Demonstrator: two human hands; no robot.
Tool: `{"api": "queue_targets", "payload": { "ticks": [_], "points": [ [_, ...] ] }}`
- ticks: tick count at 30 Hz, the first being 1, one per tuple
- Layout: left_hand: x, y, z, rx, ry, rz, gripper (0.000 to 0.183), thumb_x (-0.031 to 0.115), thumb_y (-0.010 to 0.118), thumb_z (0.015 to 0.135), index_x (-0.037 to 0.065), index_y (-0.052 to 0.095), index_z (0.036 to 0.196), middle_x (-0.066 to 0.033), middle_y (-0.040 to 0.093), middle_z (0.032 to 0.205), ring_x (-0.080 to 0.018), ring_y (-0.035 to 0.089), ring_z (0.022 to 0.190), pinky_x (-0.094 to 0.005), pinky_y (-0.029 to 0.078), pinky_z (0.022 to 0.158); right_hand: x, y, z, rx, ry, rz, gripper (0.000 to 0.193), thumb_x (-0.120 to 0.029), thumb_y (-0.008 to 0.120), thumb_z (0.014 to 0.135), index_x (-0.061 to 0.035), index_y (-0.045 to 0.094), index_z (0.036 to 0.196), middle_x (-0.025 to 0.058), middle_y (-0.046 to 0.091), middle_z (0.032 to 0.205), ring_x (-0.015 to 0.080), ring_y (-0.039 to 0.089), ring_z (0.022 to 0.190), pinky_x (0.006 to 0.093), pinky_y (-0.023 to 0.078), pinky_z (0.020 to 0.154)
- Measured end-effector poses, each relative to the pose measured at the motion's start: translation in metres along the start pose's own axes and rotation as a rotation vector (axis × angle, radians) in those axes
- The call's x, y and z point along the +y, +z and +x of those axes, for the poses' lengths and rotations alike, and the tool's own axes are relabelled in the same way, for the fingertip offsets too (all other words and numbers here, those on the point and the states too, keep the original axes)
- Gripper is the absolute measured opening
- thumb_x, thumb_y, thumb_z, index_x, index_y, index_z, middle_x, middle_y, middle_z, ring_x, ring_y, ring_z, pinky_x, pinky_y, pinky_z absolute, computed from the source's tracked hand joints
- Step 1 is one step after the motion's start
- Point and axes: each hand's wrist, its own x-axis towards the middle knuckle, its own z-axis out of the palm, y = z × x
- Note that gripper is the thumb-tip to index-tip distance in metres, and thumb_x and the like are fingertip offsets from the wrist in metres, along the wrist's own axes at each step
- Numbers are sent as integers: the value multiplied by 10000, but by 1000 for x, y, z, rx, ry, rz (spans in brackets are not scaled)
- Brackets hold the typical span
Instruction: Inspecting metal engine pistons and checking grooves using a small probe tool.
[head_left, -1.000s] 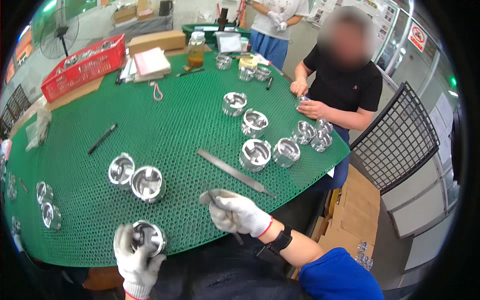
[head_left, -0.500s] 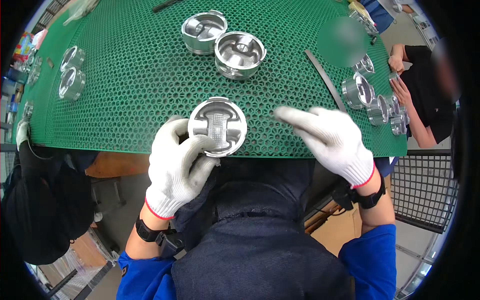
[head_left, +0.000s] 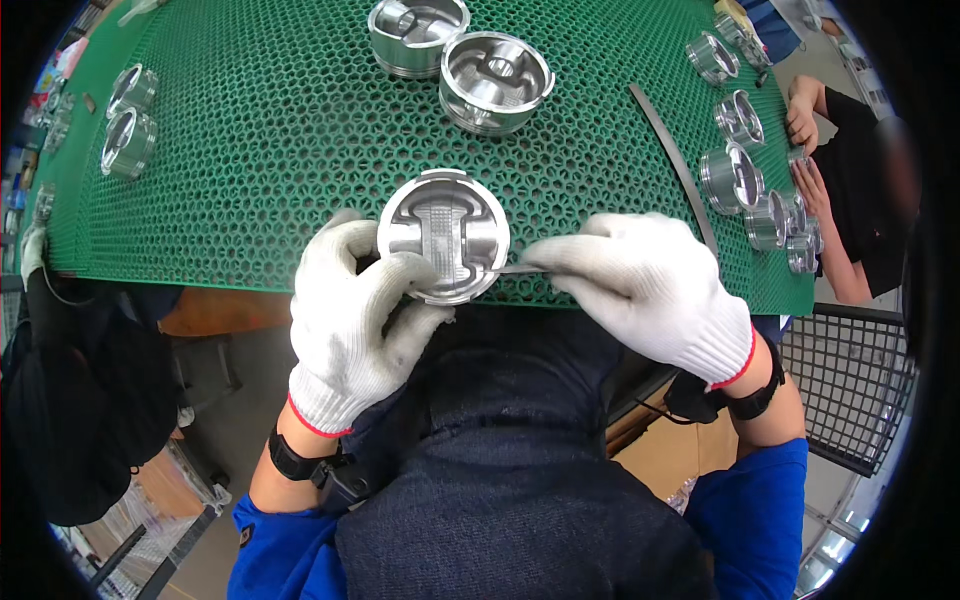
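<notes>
My left hand [head_left: 355, 310], in a white knit glove, is closed on a silver piston [head_left: 443, 235] near the front of the green mat. The piston's hollow underside faces up, and my thumb lies on its lower left rim. My right hand [head_left: 640, 285], gloved the same way, pinches a thin grey metal tool [head_left: 515, 268], slim like a blade. The tool's tip touches or nearly touches the piston's lower right inner edge. Most of the tool is hidden in my fingers, so its exact kind cannot be made out.
Two more pistons [head_left: 495, 85] [head_left: 418, 38] stand ahead, hollow side up. A long flat metal strip [head_left: 675, 165] lies on the green mat [head_left: 300, 150] at right. Several pistons [head_left: 730, 178] stand at the right edge, by a person in black [head_left: 850, 200]. Others [head_left: 130, 142] sit far left, near another person.
My right hand has come left toward the piston, and the thin tool now shows at its fingertips. My left hand keeps its hold. The whole view has shifted slightly.
</notes>
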Motion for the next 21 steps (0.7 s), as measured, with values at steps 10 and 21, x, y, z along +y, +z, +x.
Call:
{"api": "queue_targets", "payload": {
  "ticks": [10, 21],
  "points": [
    [6, 2, 2, -6, -24, -4, 355, 207, 891, 608, 125, 729, 913, -103, 624, 981, -340, 625, 965, -442, 516, 839, -6, 46, -22, 194, 6, 318, 260, -154, 625, 944, -152, 708, 1191, 78, 712, 836, 179, 650, 611, 303, 542, 545],
    [-1, -23, 23, 11, 139, 324, 503, 393, 874, 660, 155, 744, 1084, -145, 577, 1128, -396, 551, 1107, -519, 471, 960, 17, 7, -39, 298, 375, 1818, 636, -329, 586, 994, -32, 344, 1502, 6, 488, 680, 64, 432, 414, 221, 340, 342]
  ]
}}
